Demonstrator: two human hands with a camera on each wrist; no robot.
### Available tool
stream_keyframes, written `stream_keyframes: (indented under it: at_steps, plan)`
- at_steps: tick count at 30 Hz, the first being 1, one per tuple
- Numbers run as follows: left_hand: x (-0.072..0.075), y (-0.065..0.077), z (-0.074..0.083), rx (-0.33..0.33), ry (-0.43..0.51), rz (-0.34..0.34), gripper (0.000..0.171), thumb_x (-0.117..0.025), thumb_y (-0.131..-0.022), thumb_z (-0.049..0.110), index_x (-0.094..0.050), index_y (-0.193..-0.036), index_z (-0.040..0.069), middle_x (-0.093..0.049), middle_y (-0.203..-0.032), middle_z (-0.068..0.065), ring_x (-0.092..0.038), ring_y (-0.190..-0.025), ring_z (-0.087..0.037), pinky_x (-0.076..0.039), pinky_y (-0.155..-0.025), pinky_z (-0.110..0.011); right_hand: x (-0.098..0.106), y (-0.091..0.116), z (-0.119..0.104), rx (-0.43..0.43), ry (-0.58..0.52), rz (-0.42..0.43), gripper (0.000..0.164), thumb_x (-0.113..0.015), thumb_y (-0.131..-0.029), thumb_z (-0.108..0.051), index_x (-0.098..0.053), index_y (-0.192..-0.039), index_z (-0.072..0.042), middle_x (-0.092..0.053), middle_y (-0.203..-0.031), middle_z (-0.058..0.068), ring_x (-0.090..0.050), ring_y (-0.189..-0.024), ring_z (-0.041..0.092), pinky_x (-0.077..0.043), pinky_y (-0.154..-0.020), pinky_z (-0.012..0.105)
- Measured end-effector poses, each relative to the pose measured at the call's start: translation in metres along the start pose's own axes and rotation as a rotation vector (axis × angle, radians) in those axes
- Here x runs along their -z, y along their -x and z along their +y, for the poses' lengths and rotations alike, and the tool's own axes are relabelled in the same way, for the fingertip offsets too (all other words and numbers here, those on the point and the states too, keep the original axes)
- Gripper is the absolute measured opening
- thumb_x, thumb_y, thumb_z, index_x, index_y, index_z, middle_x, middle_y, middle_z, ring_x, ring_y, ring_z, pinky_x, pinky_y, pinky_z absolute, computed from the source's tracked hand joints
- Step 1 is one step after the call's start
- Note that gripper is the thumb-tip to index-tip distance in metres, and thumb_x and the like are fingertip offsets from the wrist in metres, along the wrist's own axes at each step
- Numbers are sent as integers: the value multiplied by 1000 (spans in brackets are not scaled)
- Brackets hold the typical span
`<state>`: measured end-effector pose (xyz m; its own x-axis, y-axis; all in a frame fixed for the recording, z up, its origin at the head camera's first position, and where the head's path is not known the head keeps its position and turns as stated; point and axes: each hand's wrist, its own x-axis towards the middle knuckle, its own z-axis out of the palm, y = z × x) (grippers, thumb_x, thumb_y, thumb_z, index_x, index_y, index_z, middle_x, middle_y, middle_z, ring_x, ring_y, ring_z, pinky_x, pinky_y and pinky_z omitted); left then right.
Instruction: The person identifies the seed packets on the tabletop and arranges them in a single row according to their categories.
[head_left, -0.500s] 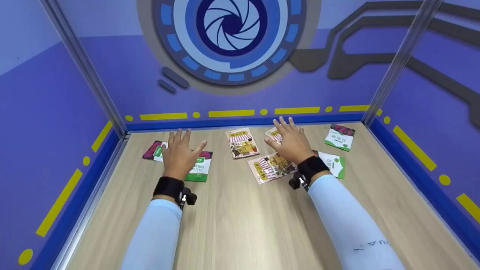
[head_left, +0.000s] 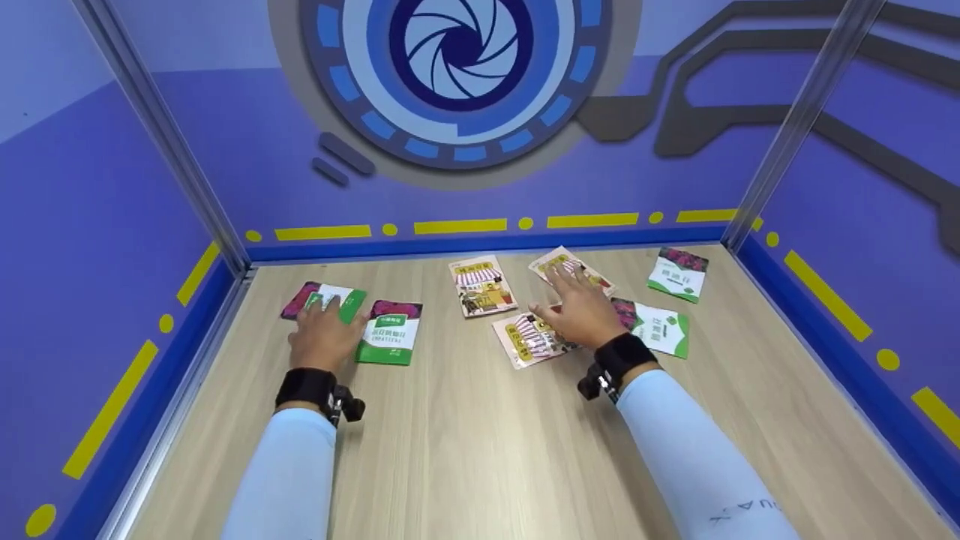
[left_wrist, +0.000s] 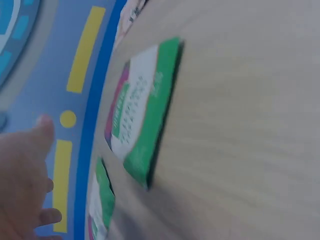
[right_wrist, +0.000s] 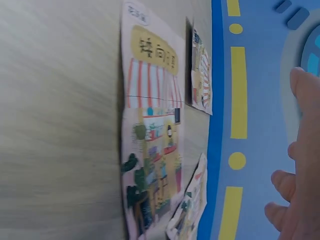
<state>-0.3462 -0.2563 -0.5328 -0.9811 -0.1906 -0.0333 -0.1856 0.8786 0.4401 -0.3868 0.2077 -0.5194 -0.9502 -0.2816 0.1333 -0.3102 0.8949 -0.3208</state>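
My left hand (head_left: 322, 337) hovers over a green-and-white seed packet with a magenta flower picture (head_left: 343, 298), fingers extended and nothing held. Another green-bottomed seed packet (head_left: 390, 334) lies just right of it; the left wrist view shows this packet (left_wrist: 142, 105) apart from the left hand (left_wrist: 22, 175). My right hand (head_left: 585, 307) is above a pink seed packet with a striped awning (head_left: 525, 341), partly hiding it. Its fingers reach over a second pink packet (head_left: 600, 281). In the right wrist view the right hand (right_wrist: 305, 165) holds nothing, away from the pink packet (right_wrist: 152, 125).
A third pink packet (head_left: 484, 285) lies upright-facing at the table's middle back. On the right are two white-and-green packets, one near the back corner (head_left: 679, 274) and one beside the right wrist (head_left: 664, 328). Blue-purple walls (head_left: 480, 214) enclose the wooden table (head_left: 465, 450).
My left hand has moved left and back toward me, uncovering the packet to its right. The right hand has drawn down slightly, showing more of the rear pink packet. The packets stay put.
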Motion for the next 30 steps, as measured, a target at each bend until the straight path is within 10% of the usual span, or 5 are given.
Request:
stream_keyframes:
  at_steps: [30]
  plan:
    - [-18, -5, -26, -19, -75, -105, 70, -47, -121, 44, -39, -174, 1, -31, -182, -33, -27, -168, -59, -30, -128, -84, -46, 18, 13, -79, 43, -204, 86, -65, -107, -66, -46, -175, -16, -31, -187, 18, -22, -175, 50, -23, -133, 84]
